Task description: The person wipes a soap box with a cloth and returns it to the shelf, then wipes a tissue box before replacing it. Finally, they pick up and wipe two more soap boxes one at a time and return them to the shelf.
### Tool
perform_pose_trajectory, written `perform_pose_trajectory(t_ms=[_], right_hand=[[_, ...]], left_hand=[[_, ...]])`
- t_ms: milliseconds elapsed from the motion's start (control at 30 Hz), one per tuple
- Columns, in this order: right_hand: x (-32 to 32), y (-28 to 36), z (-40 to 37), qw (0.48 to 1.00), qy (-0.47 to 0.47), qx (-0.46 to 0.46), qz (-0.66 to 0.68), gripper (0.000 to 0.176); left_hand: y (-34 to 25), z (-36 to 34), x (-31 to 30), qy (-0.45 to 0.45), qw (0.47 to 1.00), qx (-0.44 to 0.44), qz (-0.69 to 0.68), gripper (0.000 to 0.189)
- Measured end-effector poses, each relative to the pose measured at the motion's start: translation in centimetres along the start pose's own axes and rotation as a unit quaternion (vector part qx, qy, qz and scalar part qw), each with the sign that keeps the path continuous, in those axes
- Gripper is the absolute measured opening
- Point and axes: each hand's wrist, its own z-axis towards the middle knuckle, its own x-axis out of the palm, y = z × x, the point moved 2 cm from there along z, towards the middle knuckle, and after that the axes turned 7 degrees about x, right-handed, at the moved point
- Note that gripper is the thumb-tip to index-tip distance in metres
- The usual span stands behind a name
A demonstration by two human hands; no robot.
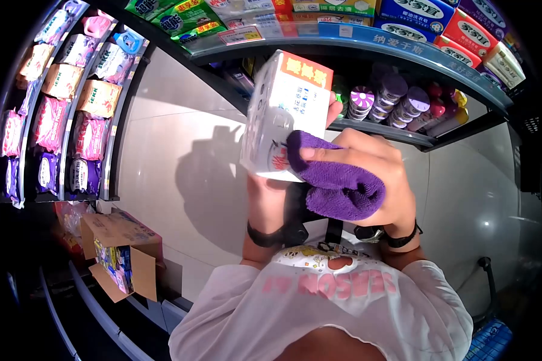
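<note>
A white box [283, 114] with an orange and yellow label at its top is held up in front of the shirt. My left hand [267, 191] grips it from below and behind, with fingertips showing at its right edge. In my right hand [376, 165] is a folded purple cloth [346, 189], its upper end pressed against the lower right of the box's face. The thumb lies over the cloth. The palm of my left hand is mostly hidden behind the box.
Shelves [397, 48] with boxed and green-packed goods run across the top, with round purple-lidded containers [361, 99] below. Bagged products fill the left rack [111, 129]. An open cardboard box [143, 265] stands lower left. A blue basket [491, 343] is at lower right.
</note>
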Motion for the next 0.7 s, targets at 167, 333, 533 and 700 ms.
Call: perform_pose_trajectory(t_ms=[167, 333, 533, 700], right_hand=[[-0.3, -0.2, -0.2, 0.997, -0.07, 0.037, 0.004, 0.048], [-1.4, -0.4, -0.1, 0.996, -0.01, 0.087, 0.022, 0.046], [-2.6, -1.6, -0.4, 0.989, -0.115, 0.071, 0.068, 0.049], [-1.7, -1.0, -0.4, 0.997, -0.058, -0.038, -0.014, 0.054]], left_hand=[[-0.5, 0.6, 1.2, -0.03, 0.965, -0.078, -0.248, 0.079], [-0.9, 0.4, 0.8, -0.112, 0.92, -0.086, -0.367, 0.084], [-1.8, -1.3, -1.5, -0.07, 0.994, 0.078, -0.012, 0.059], [-1.4, -0.8, -1.8, -0.107, 0.983, 0.015, -0.149, 0.043]])
